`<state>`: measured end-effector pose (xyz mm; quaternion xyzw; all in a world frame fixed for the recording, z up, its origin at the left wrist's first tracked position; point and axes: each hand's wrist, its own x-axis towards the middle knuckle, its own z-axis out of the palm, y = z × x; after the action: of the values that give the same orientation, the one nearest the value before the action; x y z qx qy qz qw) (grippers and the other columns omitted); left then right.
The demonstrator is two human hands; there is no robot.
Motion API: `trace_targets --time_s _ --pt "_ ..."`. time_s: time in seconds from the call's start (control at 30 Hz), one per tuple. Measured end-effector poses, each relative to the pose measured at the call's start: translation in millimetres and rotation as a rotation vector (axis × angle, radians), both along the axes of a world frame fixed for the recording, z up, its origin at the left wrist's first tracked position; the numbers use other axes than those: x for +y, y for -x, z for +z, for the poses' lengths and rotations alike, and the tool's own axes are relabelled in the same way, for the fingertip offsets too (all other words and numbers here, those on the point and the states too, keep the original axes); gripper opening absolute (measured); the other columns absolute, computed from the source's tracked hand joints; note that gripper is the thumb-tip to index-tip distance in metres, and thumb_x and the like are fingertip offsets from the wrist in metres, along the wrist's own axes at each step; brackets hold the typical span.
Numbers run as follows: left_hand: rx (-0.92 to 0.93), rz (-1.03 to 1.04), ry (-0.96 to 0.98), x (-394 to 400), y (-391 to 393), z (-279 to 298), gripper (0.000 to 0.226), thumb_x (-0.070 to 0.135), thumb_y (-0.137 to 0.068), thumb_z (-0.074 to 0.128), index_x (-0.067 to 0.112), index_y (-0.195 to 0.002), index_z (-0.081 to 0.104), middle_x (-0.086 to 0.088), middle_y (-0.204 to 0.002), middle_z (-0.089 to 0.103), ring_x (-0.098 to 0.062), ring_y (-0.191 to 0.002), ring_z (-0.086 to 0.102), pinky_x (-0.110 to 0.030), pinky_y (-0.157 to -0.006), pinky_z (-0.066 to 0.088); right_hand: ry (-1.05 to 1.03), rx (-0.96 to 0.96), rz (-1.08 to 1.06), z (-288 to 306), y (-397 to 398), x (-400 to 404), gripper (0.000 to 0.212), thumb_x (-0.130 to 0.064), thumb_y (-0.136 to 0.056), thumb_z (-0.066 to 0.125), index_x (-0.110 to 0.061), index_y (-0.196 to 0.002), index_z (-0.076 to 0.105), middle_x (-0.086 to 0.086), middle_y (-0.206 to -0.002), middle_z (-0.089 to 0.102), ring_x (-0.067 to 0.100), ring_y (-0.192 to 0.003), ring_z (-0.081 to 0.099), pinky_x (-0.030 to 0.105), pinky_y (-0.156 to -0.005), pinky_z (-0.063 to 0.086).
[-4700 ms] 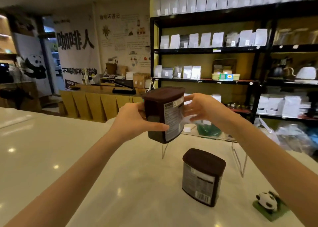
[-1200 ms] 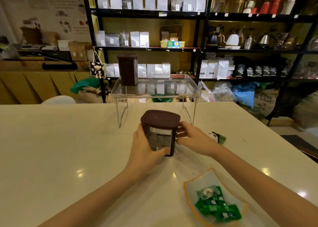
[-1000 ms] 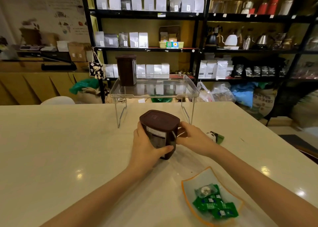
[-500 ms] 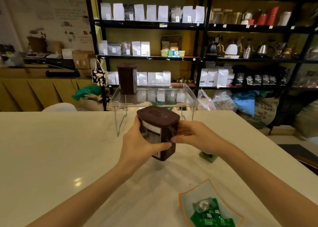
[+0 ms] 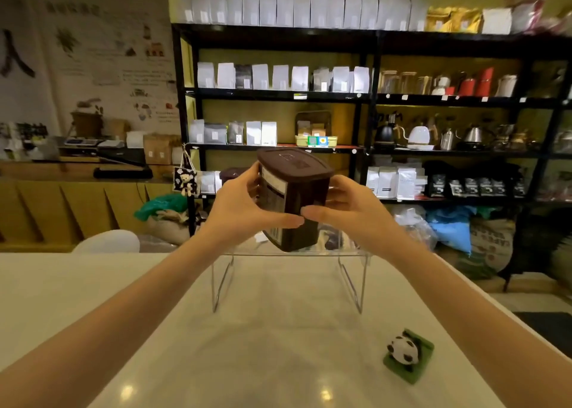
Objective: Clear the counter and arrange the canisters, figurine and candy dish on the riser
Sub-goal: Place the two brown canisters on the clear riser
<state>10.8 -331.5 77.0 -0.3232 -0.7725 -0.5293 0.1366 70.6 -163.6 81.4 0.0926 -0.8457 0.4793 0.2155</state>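
Note:
A dark brown canister (image 5: 305, 197) with a printed label hangs in the air just above the clear acrylic riser (image 5: 353, 280), tilted a little. My left hand (image 5: 238, 209) grips its left side and my right hand (image 5: 349, 206) grips its right side. Behind my left hand, the lid of a second brown canister (image 5: 230, 174) shows on the riser's back left. The panda figurine (image 5: 404, 350) on its green base lies on the white counter (image 5: 77, 299) at the lower right. The candy dish is out of view.
Black shelving (image 5: 368, 98) with white bags, kettles and jars fills the background beyond the counter. Sacks and plastic bags (image 5: 448, 231) lie on the floor behind the riser. A wooden counter (image 5: 62, 206) stands at the far left.
Both hands have lifted the second canister off the counter and carried it forward to above the riser. My view has tilted up, so the candy dish has dropped out of frame.

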Motion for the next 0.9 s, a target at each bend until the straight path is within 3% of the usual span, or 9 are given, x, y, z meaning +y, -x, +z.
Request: trace_targets --time_s 0.07,0.2,0.33,0.47,0.7,0.83,0.9 --pt "-0.044 -0.039 0.024 1.6 19.5 0.6 0.084 0.010 -0.056 0.085 0.020 -0.130 0.048 0.013 -0.102 0.065 -0.007 -0.101 0.061 -0.015 -0.082 0.051 0.030 0.001 -0.050 -3.2 16.7 0.8 0.048 -0.024 -0.073 0.074 -0.017 -0.116 0.054 -0.011 -0.097 0.066 0.006 -0.092 0.065 0.024 -0.082 0.055" --pt "-0.143 -0.083 0.031 6.6 55.1 -7.2 0.084 0.007 -0.058 0.085 0.020 -0.131 0.046 0.014 -0.100 0.064 -0.011 -0.103 0.061 -0.022 -0.086 0.051 0.076 -0.025 -0.098 -13.2 45.0 -0.4 0.051 -0.024 -0.071 0.075 -0.013 -0.117 0.056 0.003 -0.112 0.069 0.019 -0.103 0.064 0.043 -0.095 0.052" --pt "-0.220 -0.112 0.027 11.5 79.8 -21.9 0.083 0.003 -0.060 0.082 0.021 -0.132 0.044 0.015 -0.101 0.065 -0.003 -0.099 0.062 -0.015 -0.081 0.053 0.105 -0.074 -0.131 -26.2 66.8 -1.4 0.055 -0.021 -0.075 0.072 -0.009 -0.125 0.052 0.008 -0.121 0.065 0.023 -0.110 0.061 0.043 -0.095 0.051" --pt "-0.256 -0.102 0.069 14.5 93.4 -36.1 0.080 0.000 -0.063 0.080 0.018 -0.132 0.045 -0.002 -0.117 0.065 -0.019 -0.116 0.059 -0.041 -0.104 0.045 0.096 -0.086 -0.196 -42.6 80.8 -3.9 0.057 -0.024 -0.074 0.073 -0.011 -0.125 0.050 0.008 -0.125 0.063 0.025 -0.113 0.060 0.047 -0.098 0.050" --pt "-0.297 -0.159 0.155 8.3 98.3 -32.0 0.066 0.001 -0.069 0.075 0.016 -0.128 0.050 0.008 -0.104 0.067 -0.010 -0.104 0.063 -0.032 -0.098 0.048 0.044 -0.074 -0.213 -47.7 85.1 -4.5 0.055 -0.030 -0.075 0.071 -0.014 -0.124 0.051 0.005 -0.124 0.064 0.023 -0.113 0.060 0.047 -0.097 0.050" --pt "-0.233 -0.052 0.277 7.0 93.9 -26.3 0.059 0.012 -0.069 0.078 0.017 -0.123 0.055 -0.004 -0.117 0.068 -0.019 -0.111 0.062 -0.041 -0.102 0.047 0.027 -0.119 -0.157 -46.9 84.4 2.5 0.052 -0.023 -0.079 0.068 -0.015 -0.126 0.049 0.004 -0.127 0.061 0.021 -0.116 0.058 0.042 -0.100 0.048" --pt "-0.140 0.040 0.302 8.0 87.9 -25.1 0.062 0.017 -0.068 0.079 0.017 -0.124 0.055 -0.004 -0.119 0.068 -0.017 -0.111 0.062 -0.033 -0.101 0.047 0.013 -0.129 -0.153 -45.1 86.0 4.7 0.050 -0.023 -0.079 0.068 -0.015 -0.125 0.049 0.005 -0.127 0.061 0.020 -0.114 0.058 0.038 -0.097 0.047"
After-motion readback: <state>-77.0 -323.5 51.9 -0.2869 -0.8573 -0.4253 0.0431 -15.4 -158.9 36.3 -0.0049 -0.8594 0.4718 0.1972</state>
